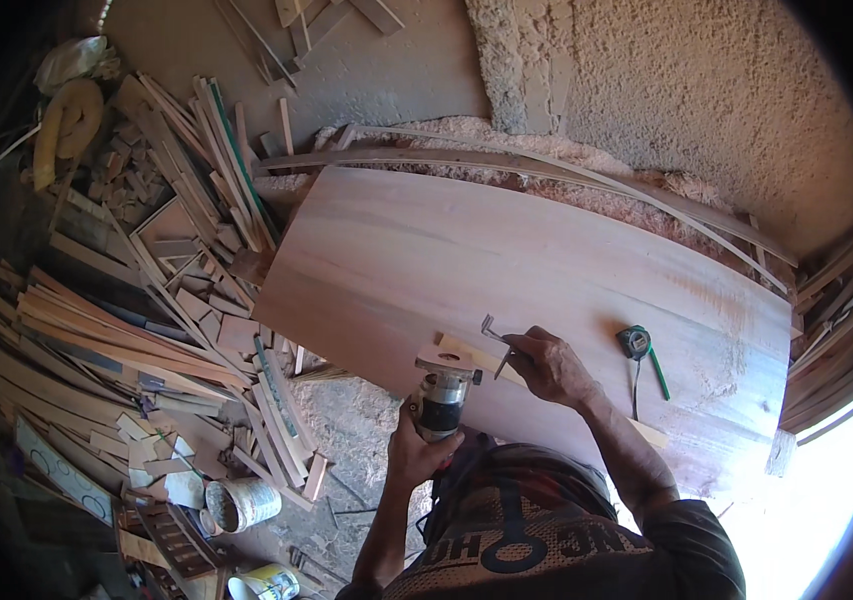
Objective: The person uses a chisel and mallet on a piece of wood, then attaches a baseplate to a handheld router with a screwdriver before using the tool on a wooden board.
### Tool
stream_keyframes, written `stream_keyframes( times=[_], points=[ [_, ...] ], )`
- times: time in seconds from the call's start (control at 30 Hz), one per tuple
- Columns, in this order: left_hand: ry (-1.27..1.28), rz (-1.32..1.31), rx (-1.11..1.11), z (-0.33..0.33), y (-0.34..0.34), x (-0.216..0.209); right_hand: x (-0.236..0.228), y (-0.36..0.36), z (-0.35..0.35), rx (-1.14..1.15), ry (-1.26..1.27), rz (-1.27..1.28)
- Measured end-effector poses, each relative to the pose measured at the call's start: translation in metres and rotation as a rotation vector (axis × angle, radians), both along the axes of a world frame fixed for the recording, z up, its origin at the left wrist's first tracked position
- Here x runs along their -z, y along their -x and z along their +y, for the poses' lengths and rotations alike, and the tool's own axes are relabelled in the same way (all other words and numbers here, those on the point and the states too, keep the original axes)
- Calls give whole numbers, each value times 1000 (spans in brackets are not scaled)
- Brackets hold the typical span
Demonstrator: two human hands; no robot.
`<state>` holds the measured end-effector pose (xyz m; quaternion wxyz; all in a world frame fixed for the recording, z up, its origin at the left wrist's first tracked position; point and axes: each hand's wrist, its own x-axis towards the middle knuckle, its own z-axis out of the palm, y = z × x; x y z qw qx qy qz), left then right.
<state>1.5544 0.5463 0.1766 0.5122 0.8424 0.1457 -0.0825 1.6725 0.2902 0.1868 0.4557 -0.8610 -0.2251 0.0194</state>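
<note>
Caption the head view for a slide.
Left hand grips a trim router at a plywood sheet's edge; right hand holds a clamp.

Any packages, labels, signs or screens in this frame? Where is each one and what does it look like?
No signs or screens.
White bucket: on the floor, lower left, round, lying tilted, smeared white.
Printed tin: at the bottom edge below that bucket, round, yellow and white label.
Router: in the left hand at the board's near edge, black and silver body, label too small to make out.
</note>
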Motion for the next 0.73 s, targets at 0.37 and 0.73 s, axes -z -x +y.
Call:
stream_keyframes(
  times=[0.37,0.73],
  points=[
    [-10,41,37,-27,9,1,41,-8,-24,138,136,15],
    [33,-4,-22,-39,25,17,143,-2,-61,293,292,-25]
  ],
)
